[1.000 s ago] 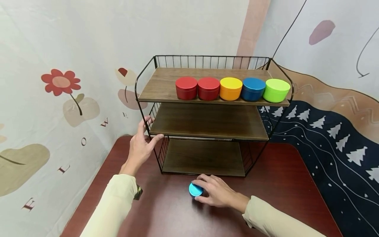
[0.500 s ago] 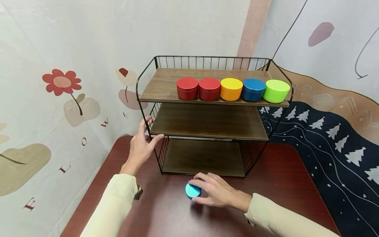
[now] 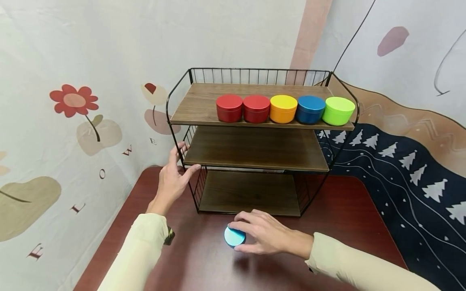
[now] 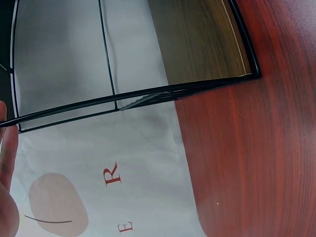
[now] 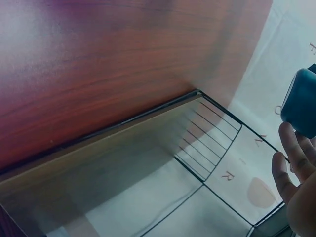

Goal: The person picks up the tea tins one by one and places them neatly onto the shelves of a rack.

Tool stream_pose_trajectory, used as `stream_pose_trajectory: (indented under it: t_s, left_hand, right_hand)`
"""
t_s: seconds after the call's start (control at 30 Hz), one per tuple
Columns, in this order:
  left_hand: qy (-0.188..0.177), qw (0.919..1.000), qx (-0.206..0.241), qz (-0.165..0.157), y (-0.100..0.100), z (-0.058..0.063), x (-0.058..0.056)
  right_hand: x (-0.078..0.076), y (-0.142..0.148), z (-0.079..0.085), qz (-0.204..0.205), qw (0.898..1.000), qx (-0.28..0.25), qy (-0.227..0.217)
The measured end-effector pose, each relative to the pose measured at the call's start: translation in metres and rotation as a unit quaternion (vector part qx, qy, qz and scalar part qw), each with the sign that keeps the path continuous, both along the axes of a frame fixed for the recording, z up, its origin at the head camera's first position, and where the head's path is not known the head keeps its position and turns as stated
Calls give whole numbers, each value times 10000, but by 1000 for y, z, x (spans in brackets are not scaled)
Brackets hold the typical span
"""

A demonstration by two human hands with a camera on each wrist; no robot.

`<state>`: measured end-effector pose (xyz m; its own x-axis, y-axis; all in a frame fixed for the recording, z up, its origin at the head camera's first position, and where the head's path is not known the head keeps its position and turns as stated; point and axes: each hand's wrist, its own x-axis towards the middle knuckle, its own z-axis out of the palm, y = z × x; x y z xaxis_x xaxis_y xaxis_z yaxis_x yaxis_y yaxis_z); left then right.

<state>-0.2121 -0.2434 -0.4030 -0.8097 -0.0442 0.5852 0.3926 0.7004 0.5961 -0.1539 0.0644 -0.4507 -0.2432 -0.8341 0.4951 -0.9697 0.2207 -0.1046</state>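
Observation:
My right hand pinches a round light blue tin between thumb and fingers, in front of the rack's lowest shelf. A dark shadow shows on the table, apart from the tin. In the right wrist view the tin sits at the right edge, above the fingertips. The three-tier rack has wooden shelves and a black wire frame. My left hand holds its left front post, thumb by the middle shelf's front corner and fingers on the outer side. Part of that hand shows behind the frame in the left wrist view.
Along the top shelf's front edge stand a red tin, another red tin, a yellow tin, a blue tin and a lime green tin. The dark red table meets printed cloth behind and at the sides.
My right hand has carried the light blue tin a little to the left, and its shadow now lies farther from it. The left hand stays on the rack's post.

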Motion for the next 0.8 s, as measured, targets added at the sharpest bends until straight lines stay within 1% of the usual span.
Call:
stream_pose_trajectory:
  t_s: [0.17,0.4,0.5,0.63,0.8]
  left_hand:
    - [45,10000,-6,-4,-1,0,0]
    - [-59,10000,59,-31,0,0,0]
    - [-48,10000,41,-18,1,1,0]
    - [10,10000,-32,-5,1,0,1]
    - [-9,10000,-60,23,0,0,1]
  right_hand:
    - [1,0,10,183,9996,-32,194]
    - [1,-3,25,384,9983,-128,425]
    - [2,-5,32,462,9975,-141,508]
    - [3,-7,43,528,9966,-54,626]
    - [1,-10,60,594,9949,104,808]
